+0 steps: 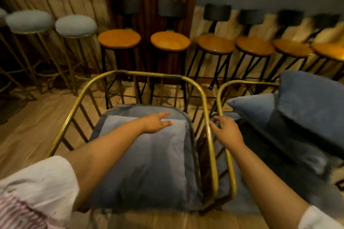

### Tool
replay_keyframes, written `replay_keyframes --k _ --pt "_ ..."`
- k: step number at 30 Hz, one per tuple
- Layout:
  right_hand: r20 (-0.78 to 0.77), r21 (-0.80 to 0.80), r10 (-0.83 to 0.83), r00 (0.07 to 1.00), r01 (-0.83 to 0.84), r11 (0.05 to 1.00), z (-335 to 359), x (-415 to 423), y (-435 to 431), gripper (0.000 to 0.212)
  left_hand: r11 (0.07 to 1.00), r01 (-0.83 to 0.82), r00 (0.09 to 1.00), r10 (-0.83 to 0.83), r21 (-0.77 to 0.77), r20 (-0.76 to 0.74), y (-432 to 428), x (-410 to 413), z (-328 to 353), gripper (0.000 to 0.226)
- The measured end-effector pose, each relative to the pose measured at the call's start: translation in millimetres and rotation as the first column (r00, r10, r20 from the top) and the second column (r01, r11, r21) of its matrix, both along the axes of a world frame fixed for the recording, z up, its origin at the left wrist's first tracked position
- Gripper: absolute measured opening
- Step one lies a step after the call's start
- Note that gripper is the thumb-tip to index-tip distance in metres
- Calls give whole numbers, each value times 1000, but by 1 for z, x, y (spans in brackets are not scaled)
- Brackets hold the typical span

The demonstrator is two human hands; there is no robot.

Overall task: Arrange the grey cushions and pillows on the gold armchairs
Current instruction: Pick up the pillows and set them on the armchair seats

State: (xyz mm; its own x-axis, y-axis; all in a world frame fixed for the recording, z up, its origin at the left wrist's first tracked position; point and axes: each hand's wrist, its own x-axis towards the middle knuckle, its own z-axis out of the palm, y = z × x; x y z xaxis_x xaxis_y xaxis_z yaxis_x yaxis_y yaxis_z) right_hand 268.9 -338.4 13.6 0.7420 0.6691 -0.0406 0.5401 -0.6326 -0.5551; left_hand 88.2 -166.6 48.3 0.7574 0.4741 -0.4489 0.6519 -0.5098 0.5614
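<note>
A gold wire armchair (128, 74) stands in front of me with a dark grey seat cushion (141, 109) in it. A lighter grey pillow (149, 158) lies flat on that cushion. My left hand (155, 121) hovers over the pillow's far edge, fingers apart and pointing right, holding nothing. My right hand (226, 131) reaches over the gap between the two chairs, fingers spread, close to the rail of a second gold armchair (242, 82) on the right. Two grey-blue pillows (255, 108) (314, 102) are piled in that chair over a dark cushion (275, 156).
A row of wooden-topped bar stools (119, 38) with black legs lines the back wall. Two gold stools with grey padded seats (76, 25) stand at the back left. The floor (33, 122) is light wood. The frame is slightly blurred.
</note>
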Motion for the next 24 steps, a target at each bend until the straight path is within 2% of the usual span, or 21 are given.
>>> replay_keyframes --k 4,6,11,16,19,24 --pt "30 108 -55 998 52 993 41 33 -66 50 998 69 994 -70 10 85 -52 58 46 66" --pt "22 131 -108 994 105 986 61 54 -107 45 995 95 986 -96 16 137 -84 94 62 65" --pt "13 161 -216 976 212 964 95 111 -215 43 979 155 961 -180 130 211 -185 178 87 64" --pt "-28 161 -310 950 310 937 103 174 -315 46 969 225 941 -243 102 235 -279 256 103 69" --pt "-94 177 -357 929 368 913 104 210 -353 46 969 239 936 -248 65 250 -317 292 105 75" --pt "-192 187 -430 882 463 867 102 260 -389 42 961 254 938 -273 111 215 -349 346 108 76"
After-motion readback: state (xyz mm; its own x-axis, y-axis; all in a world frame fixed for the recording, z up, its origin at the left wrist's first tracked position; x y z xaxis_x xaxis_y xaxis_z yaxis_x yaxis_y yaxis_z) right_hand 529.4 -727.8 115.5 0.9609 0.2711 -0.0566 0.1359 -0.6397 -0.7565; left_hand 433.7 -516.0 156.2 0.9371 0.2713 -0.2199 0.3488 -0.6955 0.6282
